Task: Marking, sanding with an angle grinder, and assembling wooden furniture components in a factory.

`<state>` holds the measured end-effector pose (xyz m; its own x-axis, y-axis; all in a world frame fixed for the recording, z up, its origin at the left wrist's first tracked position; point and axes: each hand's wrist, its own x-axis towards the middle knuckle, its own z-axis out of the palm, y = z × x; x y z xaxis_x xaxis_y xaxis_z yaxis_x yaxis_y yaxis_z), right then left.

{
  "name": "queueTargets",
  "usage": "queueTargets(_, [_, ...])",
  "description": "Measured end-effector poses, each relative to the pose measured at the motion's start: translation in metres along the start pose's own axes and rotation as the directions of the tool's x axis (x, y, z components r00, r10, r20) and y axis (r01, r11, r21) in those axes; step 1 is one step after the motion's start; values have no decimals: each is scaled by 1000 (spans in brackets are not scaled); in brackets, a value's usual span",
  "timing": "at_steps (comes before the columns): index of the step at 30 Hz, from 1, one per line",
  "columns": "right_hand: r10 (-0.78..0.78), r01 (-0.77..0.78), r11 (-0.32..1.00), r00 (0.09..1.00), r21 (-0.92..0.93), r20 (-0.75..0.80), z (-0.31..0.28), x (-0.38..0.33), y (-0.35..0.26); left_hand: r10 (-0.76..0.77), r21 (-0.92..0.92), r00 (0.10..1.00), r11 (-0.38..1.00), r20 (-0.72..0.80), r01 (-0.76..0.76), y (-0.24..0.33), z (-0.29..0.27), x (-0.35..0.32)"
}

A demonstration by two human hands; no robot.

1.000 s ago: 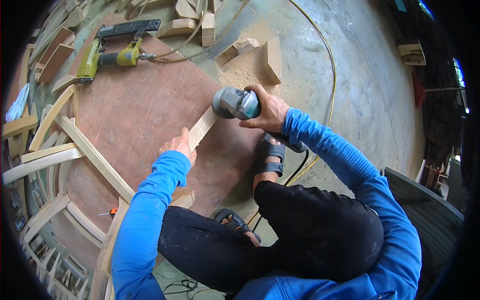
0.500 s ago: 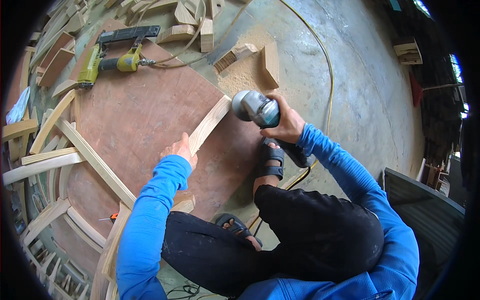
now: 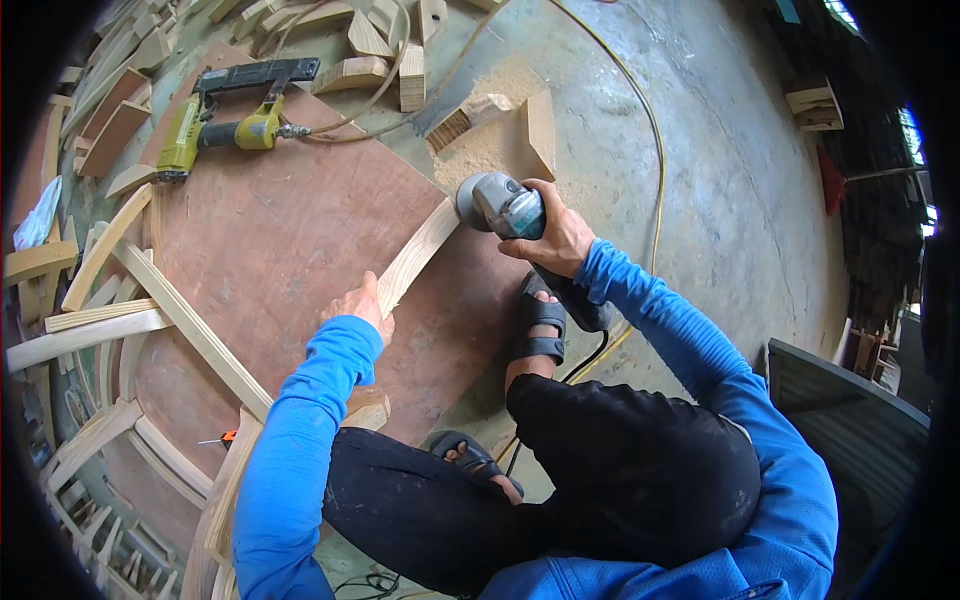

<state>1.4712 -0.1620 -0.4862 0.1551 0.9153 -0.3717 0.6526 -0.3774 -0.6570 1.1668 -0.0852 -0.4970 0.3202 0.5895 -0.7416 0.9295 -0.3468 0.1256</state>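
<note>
My left hand (image 3: 361,303) is closed round the near end of a pale wooden piece (image 3: 420,251), which slants up and to the right over a reddish-brown board (image 3: 290,210). In my right hand (image 3: 556,232) is an angle grinder (image 3: 507,207), gripped round its body. Its round disc (image 3: 468,203) is at the far end of the wooden piece; whether the two touch I cannot tell. Part of the grinder's body is hidden by my fingers.
A yellow-green nail gun (image 3: 225,130) lies on the board's far left, with a hose (image 3: 372,126) attached. Curved wooden parts (image 3: 190,315) crowd the left side. Sawdust (image 3: 508,82) and two wood offcuts (image 3: 540,135) lie on the floor ahead. A yellow hose (image 3: 655,130) curves across the right.
My right hand has brought the grinder slightly left, and its disc has come to the far end of the wooden piece. My left hand has stayed nearly in place.
</note>
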Motion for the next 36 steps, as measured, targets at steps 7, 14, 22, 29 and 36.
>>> queueTargets(7, [-67, 67, 998, 989, 9, 133, 9, 5, -8, -20, 15, 1000, 1000, 19, 20, 1, -1, -1])
queueTargets(14, [-89, 83, 985, 996, 153, 27, -23, 9, 9, -32, -61, 999, 998, -5, 32, -9, 7, 5])
queueTargets(22, [-105, -434, 382, 857, 816, 505, -32, -28, 5, 253, -934, 957, -356, -143, -45, -35, -55, -4])
queueTargets(29, [-375, 387, 915, 920, -115, 109, 15, 16, -22, -37, -672, 858, -603, -513, -429, -23, -87, -10])
queueTargets(36, [-624, 628, 622, 758, -467, 188, 85, 17, -33, -393, -610, 626, -183, -673, -771, -48, -66, 23])
